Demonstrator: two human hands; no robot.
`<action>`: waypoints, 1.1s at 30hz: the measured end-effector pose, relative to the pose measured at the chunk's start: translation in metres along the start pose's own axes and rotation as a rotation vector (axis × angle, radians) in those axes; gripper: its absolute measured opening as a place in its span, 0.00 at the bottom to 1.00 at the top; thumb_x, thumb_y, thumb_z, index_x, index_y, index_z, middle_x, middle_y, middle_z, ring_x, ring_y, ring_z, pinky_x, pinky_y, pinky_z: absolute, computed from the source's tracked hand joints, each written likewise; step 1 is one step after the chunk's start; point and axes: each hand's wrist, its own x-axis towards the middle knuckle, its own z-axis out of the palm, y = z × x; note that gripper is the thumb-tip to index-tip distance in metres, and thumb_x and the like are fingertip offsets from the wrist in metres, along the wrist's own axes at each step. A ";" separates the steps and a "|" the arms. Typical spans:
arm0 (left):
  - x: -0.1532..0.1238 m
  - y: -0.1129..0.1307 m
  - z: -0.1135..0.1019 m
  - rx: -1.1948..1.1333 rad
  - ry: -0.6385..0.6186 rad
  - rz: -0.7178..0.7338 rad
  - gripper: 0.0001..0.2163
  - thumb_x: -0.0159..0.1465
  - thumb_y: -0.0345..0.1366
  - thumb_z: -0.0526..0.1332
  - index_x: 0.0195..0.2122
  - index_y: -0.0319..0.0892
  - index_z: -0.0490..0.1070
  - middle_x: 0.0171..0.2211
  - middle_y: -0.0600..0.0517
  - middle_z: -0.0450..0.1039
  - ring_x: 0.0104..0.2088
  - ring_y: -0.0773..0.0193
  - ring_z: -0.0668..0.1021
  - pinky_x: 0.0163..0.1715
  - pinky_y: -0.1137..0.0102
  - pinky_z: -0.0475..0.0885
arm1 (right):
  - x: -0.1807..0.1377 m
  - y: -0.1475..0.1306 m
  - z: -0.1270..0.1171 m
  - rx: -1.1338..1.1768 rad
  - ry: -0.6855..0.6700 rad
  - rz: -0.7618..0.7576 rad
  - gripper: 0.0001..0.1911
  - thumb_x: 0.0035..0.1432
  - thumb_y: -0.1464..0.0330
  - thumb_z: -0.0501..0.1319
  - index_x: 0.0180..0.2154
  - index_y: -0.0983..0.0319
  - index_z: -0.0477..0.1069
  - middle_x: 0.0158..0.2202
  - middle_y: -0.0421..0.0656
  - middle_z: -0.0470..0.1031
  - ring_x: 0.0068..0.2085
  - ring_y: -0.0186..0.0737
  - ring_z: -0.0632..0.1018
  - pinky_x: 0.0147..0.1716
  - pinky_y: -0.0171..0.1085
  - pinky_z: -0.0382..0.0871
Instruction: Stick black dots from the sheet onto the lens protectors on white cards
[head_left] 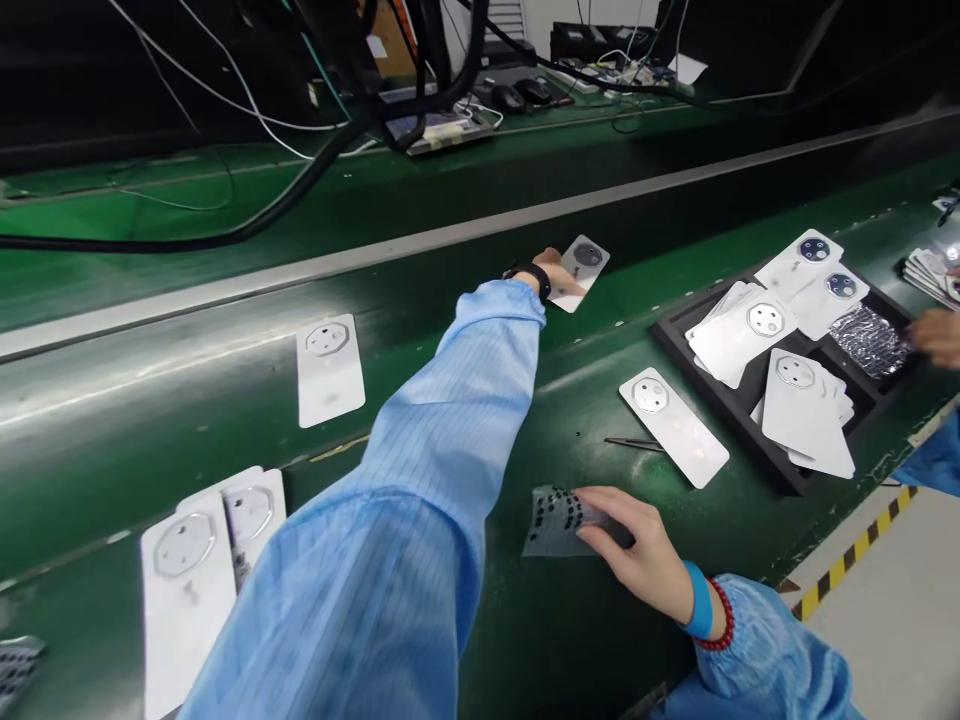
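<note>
My left hand point(555, 272) reaches far forward across the green bench, its fingers on a white phone back cover point(589, 256) with a round camera ring. Part of that cover lies behind the fingers. Nearer to me, my right hand point(637, 545) pinches a clear sheet of small black dots point(551, 520) by its right end. Just beyond this hand, a pair of dark tweezers point(634, 443) lies partly beneath another phone back cover point(679, 430). A single cover point(330, 380) rests left of my forearm.
A black divided tray point(765, 455) at right holds several covers and crumpled silvery film point(870, 340). A co-worker's hand point(937, 337) is beside it. Overlapping covers point(187, 600) lie at lower left. Thick black cables point(322, 165) hang across the back; computer mice point(510, 98) sit beyond.
</note>
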 end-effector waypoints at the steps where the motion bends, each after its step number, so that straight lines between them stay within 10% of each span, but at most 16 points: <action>1: -0.006 -0.001 -0.002 -0.006 -0.009 0.012 0.20 0.61 0.34 0.66 0.54 0.36 0.69 0.50 0.42 0.74 0.47 0.55 0.77 0.47 0.59 0.72 | 0.001 0.000 -0.002 0.026 0.013 0.042 0.16 0.64 0.66 0.59 0.53 0.58 0.71 0.48 0.47 0.78 0.47 0.45 0.80 0.44 0.41 0.79; 6: -0.085 -0.019 -0.021 -0.089 0.131 0.139 0.35 0.61 0.28 0.58 0.69 0.43 0.46 0.60 0.46 0.67 0.51 0.62 0.76 0.48 0.70 0.71 | 0.001 -0.001 -0.008 0.039 0.082 0.088 0.16 0.63 0.66 0.60 0.52 0.59 0.72 0.48 0.47 0.79 0.47 0.45 0.81 0.43 0.40 0.79; 10: -0.219 -0.052 -0.034 -0.433 0.329 0.071 0.15 0.58 0.38 0.59 0.45 0.44 0.78 0.50 0.50 0.77 0.49 0.54 0.78 0.47 0.63 0.74 | 0.001 -0.003 -0.010 -0.012 0.139 0.011 0.17 0.64 0.66 0.59 0.55 0.57 0.71 0.50 0.47 0.78 0.49 0.47 0.80 0.47 0.43 0.78; 16: -0.383 -0.077 0.020 -1.014 0.428 -0.356 0.14 0.50 0.47 0.67 0.34 0.48 0.83 0.45 0.48 0.81 0.47 0.48 0.79 0.42 0.62 0.77 | 0.002 -0.018 -0.003 -0.135 0.054 -0.195 0.24 0.66 0.68 0.57 0.62 0.56 0.61 0.56 0.47 0.72 0.56 0.47 0.75 0.54 0.46 0.74; 26: -0.432 -0.093 0.083 -1.006 0.441 -0.410 0.11 0.47 0.44 0.72 0.28 0.44 0.83 0.34 0.46 0.83 0.32 0.56 0.80 0.30 0.67 0.75 | -0.005 -0.028 0.028 -0.403 -0.130 -0.330 0.19 0.66 0.67 0.56 0.58 0.58 0.66 0.59 0.51 0.68 0.62 0.55 0.67 0.57 0.61 0.65; 33: -0.448 -0.094 0.091 -0.996 0.441 -0.322 0.09 0.51 0.44 0.68 0.30 0.46 0.83 0.33 0.48 0.82 0.33 0.55 0.80 0.34 0.66 0.75 | 0.002 -0.046 0.057 -0.214 -0.137 -0.455 0.13 0.68 0.70 0.52 0.40 0.59 0.76 0.36 0.46 0.77 0.37 0.39 0.77 0.36 0.40 0.76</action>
